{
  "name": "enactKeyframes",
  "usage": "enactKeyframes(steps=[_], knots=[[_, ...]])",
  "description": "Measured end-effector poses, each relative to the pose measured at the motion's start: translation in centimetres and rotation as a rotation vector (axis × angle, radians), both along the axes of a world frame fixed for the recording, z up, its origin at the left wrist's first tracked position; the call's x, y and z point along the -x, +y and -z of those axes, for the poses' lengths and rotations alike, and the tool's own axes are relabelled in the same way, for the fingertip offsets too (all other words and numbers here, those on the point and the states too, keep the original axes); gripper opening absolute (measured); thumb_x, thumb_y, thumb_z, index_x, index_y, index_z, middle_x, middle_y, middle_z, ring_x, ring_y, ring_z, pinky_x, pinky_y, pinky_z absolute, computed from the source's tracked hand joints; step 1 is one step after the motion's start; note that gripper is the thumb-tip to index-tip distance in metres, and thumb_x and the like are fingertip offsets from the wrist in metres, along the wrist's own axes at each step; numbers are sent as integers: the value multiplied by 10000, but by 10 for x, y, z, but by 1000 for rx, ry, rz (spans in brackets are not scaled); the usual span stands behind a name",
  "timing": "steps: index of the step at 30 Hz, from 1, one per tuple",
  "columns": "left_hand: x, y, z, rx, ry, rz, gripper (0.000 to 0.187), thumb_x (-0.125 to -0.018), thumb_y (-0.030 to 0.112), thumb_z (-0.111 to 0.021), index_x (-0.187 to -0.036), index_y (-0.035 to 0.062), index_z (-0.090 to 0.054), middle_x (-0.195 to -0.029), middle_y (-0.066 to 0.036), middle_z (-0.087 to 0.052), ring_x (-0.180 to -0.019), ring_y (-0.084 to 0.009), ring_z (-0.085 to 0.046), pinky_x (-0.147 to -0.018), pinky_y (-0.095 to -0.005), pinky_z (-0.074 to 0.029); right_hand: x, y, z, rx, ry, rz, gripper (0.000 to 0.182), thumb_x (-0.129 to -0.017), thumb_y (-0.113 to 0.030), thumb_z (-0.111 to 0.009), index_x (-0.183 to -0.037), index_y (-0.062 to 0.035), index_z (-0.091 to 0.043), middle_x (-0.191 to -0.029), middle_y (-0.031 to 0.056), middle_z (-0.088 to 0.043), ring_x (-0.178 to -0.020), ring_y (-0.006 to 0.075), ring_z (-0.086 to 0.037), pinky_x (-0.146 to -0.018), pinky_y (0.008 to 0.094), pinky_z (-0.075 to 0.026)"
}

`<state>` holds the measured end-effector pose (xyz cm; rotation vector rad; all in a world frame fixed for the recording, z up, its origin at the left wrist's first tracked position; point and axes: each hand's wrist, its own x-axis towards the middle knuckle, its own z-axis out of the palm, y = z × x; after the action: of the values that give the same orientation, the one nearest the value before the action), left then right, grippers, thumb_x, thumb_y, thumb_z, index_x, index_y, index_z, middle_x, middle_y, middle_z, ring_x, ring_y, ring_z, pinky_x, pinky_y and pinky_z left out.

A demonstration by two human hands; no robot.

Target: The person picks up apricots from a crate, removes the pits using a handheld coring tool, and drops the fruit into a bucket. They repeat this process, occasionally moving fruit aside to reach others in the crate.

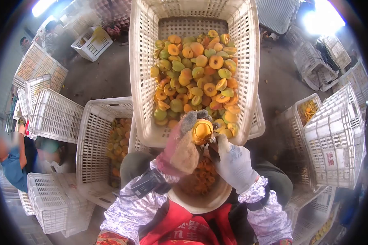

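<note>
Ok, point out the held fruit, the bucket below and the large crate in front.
Held fruit [202, 131]: head view, middle of its yellow surface.
Bucket [200, 203]: head view, near side of its wall.
Large crate [244, 61]: head view, right side wall.

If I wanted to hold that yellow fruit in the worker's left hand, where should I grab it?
Probably around its curved outer sides, coming from the left. The yellow fruit looks rounded, so wrapped fingers should cradle it, as the left hand does; the right hand works close on the opposite side.
</note>
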<state>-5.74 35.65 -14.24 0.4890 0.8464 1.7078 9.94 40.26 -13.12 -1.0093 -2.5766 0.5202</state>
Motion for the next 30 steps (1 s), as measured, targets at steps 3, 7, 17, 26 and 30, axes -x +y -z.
enactKeyframes(steps=[3, 7, 17, 26, 30], knots=[[0, -3, 5, -109, 649, -131, 272, -1004, 194, -463, -1149, -9, -573, -1072, -87, -628, -977, -194, -619, -868, -307, -504, 1, -3, 4, -128, 15, -23, 368, -819, -176, -675, -1106, 5, -533, -664, 122, -625, -596, 322, -637, -525, 407, -492], [0, 2, -3, -121, 652, -164, 262, -989, 199, -487, -1101, -11, -598, -1015, -87, -640, -915, -192, -634, -821, -308, -518, 8, -9, 7, 8, -67, 46, 355, -860, -178, -605, -1142, 4, -487, -657, 121, -621, -616, 313, -647, -542, 410, -502], [9, 9, 13, -85, 532, -242, 211, -945, 133, -524, -1037, -25, -628, -902, -101, -653, -787, -188, -635, -678, -287, -522, 18, -5, 30, 106, 295, -194, 399, -862, -143, -642, -1184, 44, -500, -731, 211, -632, -656, 370, -631, -592, 436, -480], [20, 7, 12, -221, 545, -25, 374, -893, 219, -667, -1161, -23, -569, -1094, -120, -624, -954, -252, -671, -802, -371, -569, 15, 20, -38, 1003, 66, -139, 294, -863, -99, -610, -1132, 12, -565, -788, 155, -663, -695, 234, -657, -665, 379, -501], [18, 7, -4, 38, 472, 25, 395, -884, 213, -686, -1166, -35, -561, -1126, -121, -611, -945, -249, -669, -831, -360, -559, 14, 8, 9, 354, 331, -179, 350, -869, -136, -615, -1185, -8, -537, -761, 180, -646, -657, 305, -657, -623, 395, -508]])
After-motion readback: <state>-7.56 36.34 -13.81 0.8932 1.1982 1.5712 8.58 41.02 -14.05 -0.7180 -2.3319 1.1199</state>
